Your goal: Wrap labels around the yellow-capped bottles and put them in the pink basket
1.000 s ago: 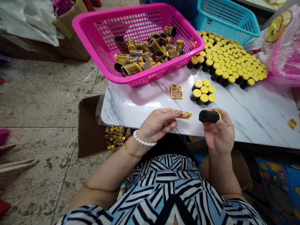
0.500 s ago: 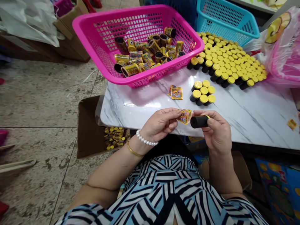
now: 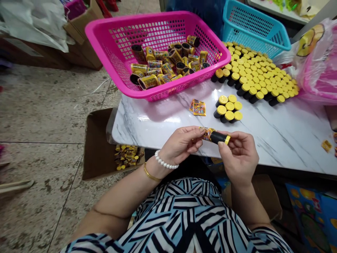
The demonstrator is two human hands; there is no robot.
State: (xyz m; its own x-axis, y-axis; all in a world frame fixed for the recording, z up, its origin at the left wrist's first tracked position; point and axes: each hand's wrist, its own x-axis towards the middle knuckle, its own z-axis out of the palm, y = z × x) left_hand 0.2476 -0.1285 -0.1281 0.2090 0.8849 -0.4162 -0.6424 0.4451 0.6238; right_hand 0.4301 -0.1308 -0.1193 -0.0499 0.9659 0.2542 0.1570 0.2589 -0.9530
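My left hand (image 3: pixel 181 142) pinches a printed yellow sleeve (image 3: pixel 207 134) that sits over the end of a black tube with a yellow cap (image 3: pixel 220 137). My right hand (image 3: pixel 240 156) grips that tube, cap pointing right, above the near edge of the white marble table (image 3: pixel 276 133). A small cluster of capped black tubes (image 3: pixel 228 108) stands just beyond my hands. A few flat printed sleeves (image 3: pixel 197 107) lie to its left. Many more capped tubes (image 3: pixel 256 73) stand packed at the back right.
A pink basket (image 3: pixel 110 38) holding several sleeved tubes sits at the back left of the table, with a blue basket (image 3: pixel 254 24) behind the tubes. A cardboard box (image 3: pixel 101 147) with finished pieces lies on the floor at left. A pink plastic bag (image 3: pixel 317 66) rests at right.
My hands have come together: the tube in my right hand has turned and gone into the sleeve that my left hand holds. The view has shifted slightly.
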